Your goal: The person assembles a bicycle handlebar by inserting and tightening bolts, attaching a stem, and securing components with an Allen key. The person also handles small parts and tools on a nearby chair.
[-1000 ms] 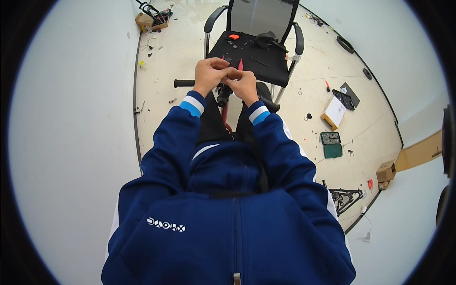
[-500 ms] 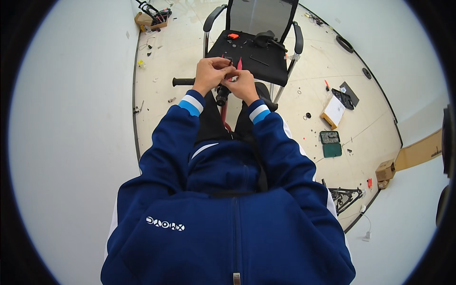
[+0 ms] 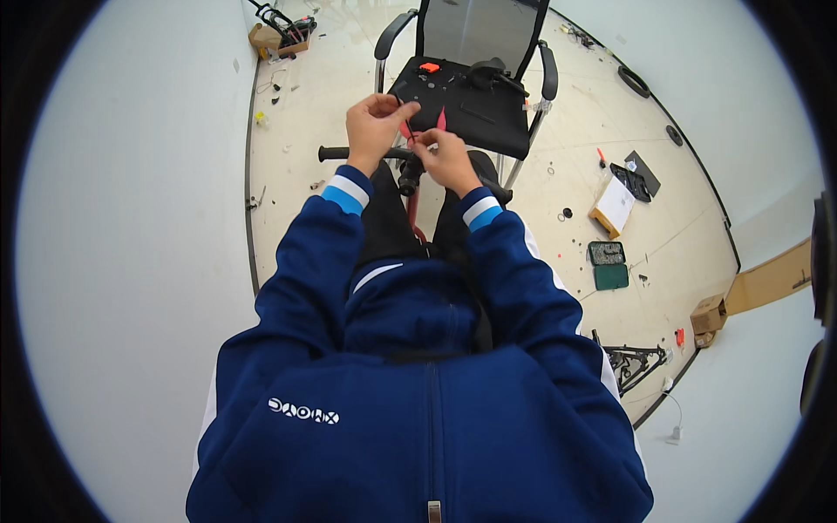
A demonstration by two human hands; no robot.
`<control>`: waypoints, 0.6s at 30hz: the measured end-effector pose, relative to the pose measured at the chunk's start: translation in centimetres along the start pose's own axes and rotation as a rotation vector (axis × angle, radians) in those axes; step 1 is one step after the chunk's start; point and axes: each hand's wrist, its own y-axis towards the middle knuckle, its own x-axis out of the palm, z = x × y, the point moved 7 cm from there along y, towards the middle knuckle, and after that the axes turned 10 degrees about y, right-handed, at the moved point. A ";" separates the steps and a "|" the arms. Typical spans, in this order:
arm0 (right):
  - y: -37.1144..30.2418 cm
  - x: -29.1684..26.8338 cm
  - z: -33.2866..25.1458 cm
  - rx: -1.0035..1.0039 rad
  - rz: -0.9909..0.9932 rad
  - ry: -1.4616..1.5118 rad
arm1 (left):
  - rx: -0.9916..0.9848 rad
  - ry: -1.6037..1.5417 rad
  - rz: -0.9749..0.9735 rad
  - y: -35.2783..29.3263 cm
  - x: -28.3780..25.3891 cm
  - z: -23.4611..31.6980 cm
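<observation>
Raised over a small bike's handlebar (image 3: 337,153), my left hand (image 3: 370,131) pinches a thin dark rod-like piece (image 3: 408,127) between thumb and fingers. Its exact kind is too small to make out. Close by on the right, my right hand (image 3: 446,159) has its fingertips pinched at the lower end of that piece. Below the hands sits the black stem (image 3: 408,180), with a red tube running down between my legs. Pinkish-red pointed parts (image 3: 442,118) rise just beyond my fingers.
A black office chair (image 3: 497,131) faces me, its seat bearing an orange-red item (image 3: 429,67), a black bike saddle (image 3: 485,73), an L-shaped hex key (image 3: 477,114) and small parts. On the right floor lie a green case (image 3: 610,277), a box with paper (image 3: 613,207) and a black frame (image 3: 641,364).
My hands have come apart from each other. The left has moved up and left, the right slightly down, and the thin dark piece now shows between them.
</observation>
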 end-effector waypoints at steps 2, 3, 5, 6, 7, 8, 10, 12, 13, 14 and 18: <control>0.0 -1.4 1.2 0.126 0.052 0.196 | -0.049 -0.056 -0.019 0.2 0.0 0.6; -0.2 -1.9 2.4 0.172 0.104 0.381 | -0.051 -0.058 -0.037 0.1 0.3 0.7; -0.4 -3.3 3.7 0.489 0.027 0.681 | -0.032 -0.020 -0.054 0.1 0.9 0.9; -0.8 -3.3 4.0 0.651 -0.013 0.829 | -0.025 -0.001 -0.063 0.1 1.4 0.9; -1.0 -3.5 4.0 0.677 0.085 0.771 | -0.011 0.060 -0.074 0.0 2.1 1.0; -0.9 -3.9 3.5 0.658 0.041 0.733 | 0.003 0.122 -0.084 0.0 2.9 1.1; -0.3 -4.8 2.6 0.487 0.003 0.493 | 0.058 0.259 -0.101 0.3 4.5 1.4; 0.9 -4.9 1.1 0.184 0.010 0.087 | 0.098 0.301 -0.139 0.8 5.9 1.3; 1.1 -4.8 1.6 0.167 -0.001 0.031 | 0.107 0.311 -0.174 0.8 6.6 1.2; 1.4 -4.8 2.1 0.149 -0.013 -0.026 | 0.069 0.302 -0.202 0.8 7.2 0.7; 1.5 -4.3 2.9 0.182 -0.023 -0.139 | 0.115 0.370 -0.210 0.4 7.7 0.3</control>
